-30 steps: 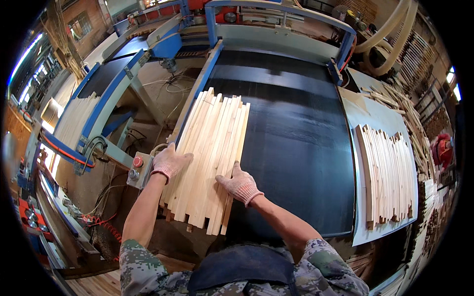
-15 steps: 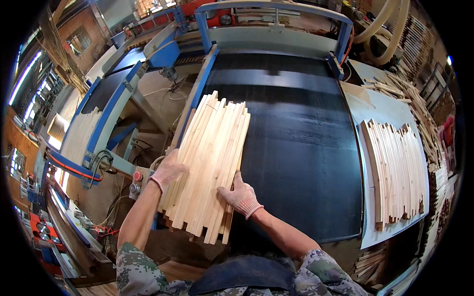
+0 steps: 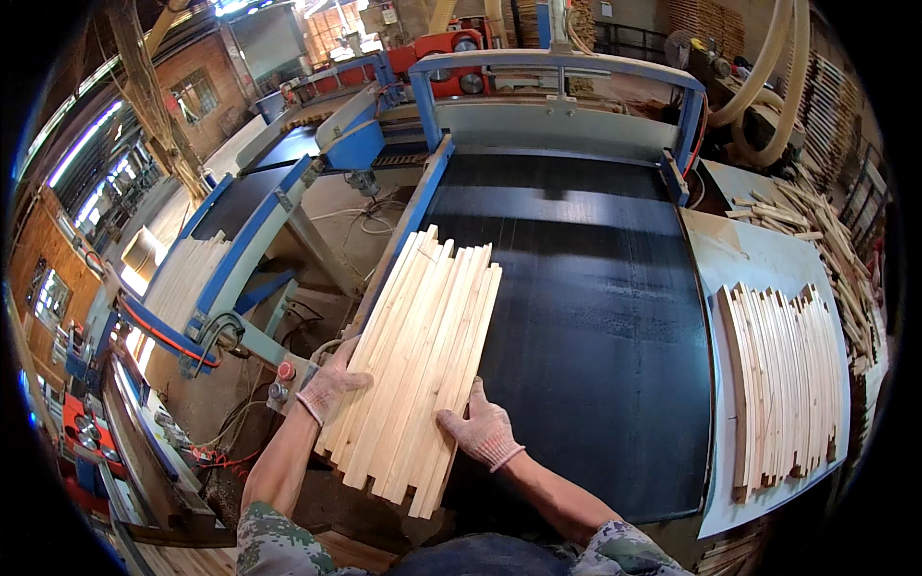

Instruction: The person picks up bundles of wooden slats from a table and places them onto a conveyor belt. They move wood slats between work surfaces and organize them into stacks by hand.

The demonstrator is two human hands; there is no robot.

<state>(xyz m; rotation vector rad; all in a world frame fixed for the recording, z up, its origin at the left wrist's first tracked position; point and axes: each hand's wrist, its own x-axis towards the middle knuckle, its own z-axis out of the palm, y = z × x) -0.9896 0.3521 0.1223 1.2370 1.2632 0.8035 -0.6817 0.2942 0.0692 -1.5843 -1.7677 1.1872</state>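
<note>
A bundle of pale wooden strips (image 3: 413, 360), side by side with uneven ends, lies over the left edge of the black conveyor belt (image 3: 595, 384). Its near end juts past the belt toward me. My left hand (image 3: 331, 386), in a light knit glove, grips the bundle's left side with the thumb laid over the top. At the lower right side my right hand (image 3: 483, 432), gloved too, presses the strips, its thumb on top. The fingers underneath are hidden on both hands.
Another row of strips (image 3: 783, 384) lies on a pale board (image 3: 715, 523) to the right. Left of the belt stand a red button box (image 3: 286, 372) and a second blue-framed conveyor (image 3: 240, 250) bearing strips. A blue frame (image 3: 557, 67) spans the belt's far end. Loose sticks (image 3: 816, 230) are heaped at right.
The whole view has shifted, so everything sits lower in the picture. Both hands keep their hold on the bundle, which has hardly moved relative to the belt.
</note>
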